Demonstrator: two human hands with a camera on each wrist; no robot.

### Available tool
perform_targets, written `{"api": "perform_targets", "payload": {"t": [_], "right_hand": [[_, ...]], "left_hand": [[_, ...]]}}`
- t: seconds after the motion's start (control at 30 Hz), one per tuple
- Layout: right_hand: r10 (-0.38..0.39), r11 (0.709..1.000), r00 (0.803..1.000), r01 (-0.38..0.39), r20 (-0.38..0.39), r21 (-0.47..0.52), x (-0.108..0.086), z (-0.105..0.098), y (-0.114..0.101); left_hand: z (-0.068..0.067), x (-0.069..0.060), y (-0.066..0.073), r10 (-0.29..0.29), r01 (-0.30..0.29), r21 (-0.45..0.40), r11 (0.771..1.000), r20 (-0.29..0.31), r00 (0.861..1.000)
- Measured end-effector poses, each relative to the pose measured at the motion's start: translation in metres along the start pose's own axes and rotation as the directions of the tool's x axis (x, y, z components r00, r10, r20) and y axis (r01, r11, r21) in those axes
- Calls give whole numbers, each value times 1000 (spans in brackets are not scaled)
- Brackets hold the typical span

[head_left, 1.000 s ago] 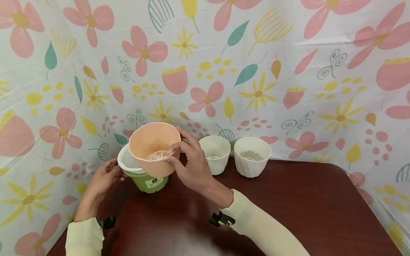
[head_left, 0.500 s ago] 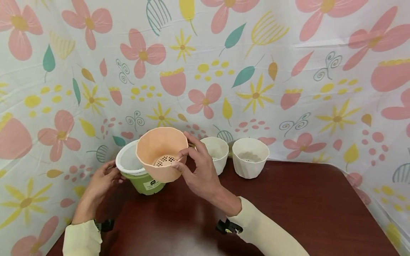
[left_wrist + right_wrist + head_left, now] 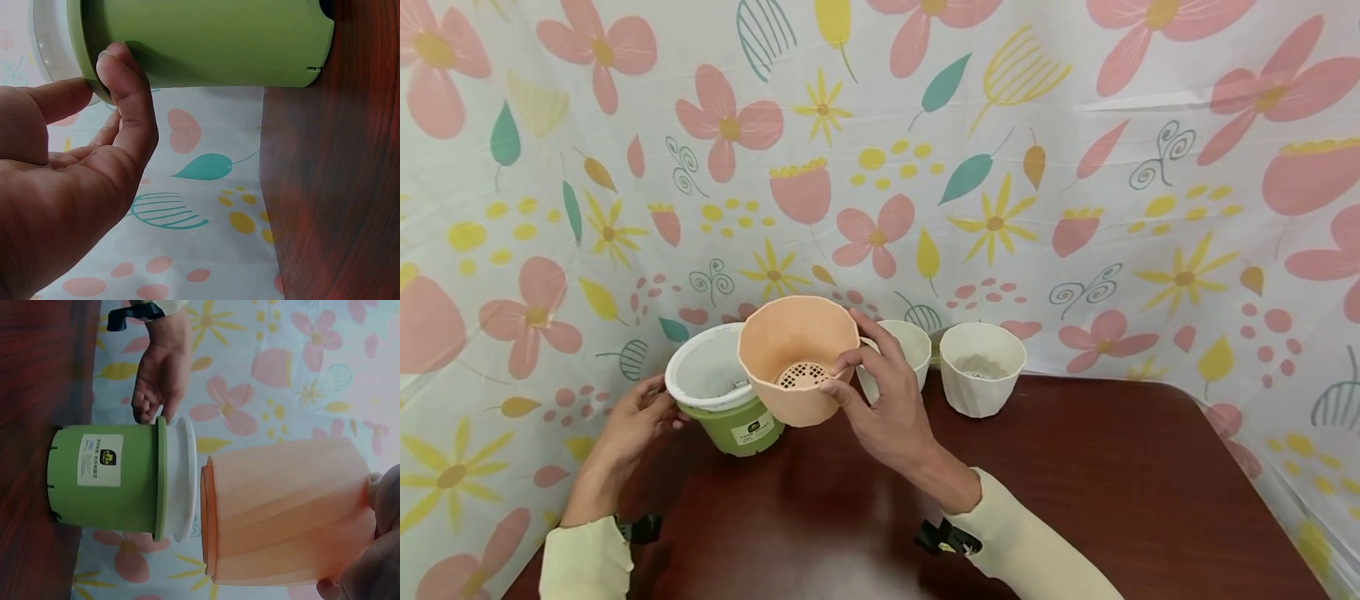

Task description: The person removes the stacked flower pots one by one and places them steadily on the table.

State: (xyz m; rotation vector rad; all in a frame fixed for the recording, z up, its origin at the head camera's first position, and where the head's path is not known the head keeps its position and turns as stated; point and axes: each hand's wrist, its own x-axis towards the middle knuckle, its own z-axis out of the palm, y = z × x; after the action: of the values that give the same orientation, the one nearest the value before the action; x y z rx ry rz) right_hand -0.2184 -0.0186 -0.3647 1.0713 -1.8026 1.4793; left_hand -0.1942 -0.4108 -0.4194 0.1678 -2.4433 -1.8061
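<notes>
In the head view a peach-orange flowerpot with a perforated bottom hangs above the table, tilted toward me. My right hand grips it by its right side, thumb on the near rim. To its left stands a green flowerpot bearing a white label, with a white rimmed pot nested in it. My left hand is at the left of these two pots. The left wrist view has its thumb and a finger pinching the green pot's lip. A gap separates the orange pot's base from the white rim in the right wrist view.
Two white faceted pots stand at the table's back edge: one partly hidden behind my right hand, the other further right. The dark red wooden table meets a flower-printed cloth along its back and left.
My right hand has moved to the right with the orange flowerpot, uncovering more of the white pot's opening. The left hand stays beside the green flowerpot.
</notes>
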Motion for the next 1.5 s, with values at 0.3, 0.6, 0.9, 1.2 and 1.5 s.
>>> {"api": "perform_targets", "payload": {"t": [0.3, 0.6, 0.9, 1.2, 1.5], "right_hand": [[6, 1000, 1000, -6, -22, -12, -6, -8, 4], [0, 1000, 999, 0, -50, -9, -10, -19, 7], [18, 1000, 999, -18, -49, -1, -16, -28, 14], [40, 999, 997, -41, -68, -7, -21, -38, 18], [48, 999, 994, -49, -96, -12, -25, -53, 19]], "left_hand": [[-2, -1, -1, -1, 1, -4, 1000, 5, 1000], [0, 4, 0, 9, -9, 6, 1000, 8, 1000], [0, 2, 0, 0, 0, -10, 1000, 0, 1000], [-1, -1, 1, -7, 7, 1, 1000, -4, 1000], [1, -2, 2, -11, 11, 9, 1000, -7, 1000]]}}
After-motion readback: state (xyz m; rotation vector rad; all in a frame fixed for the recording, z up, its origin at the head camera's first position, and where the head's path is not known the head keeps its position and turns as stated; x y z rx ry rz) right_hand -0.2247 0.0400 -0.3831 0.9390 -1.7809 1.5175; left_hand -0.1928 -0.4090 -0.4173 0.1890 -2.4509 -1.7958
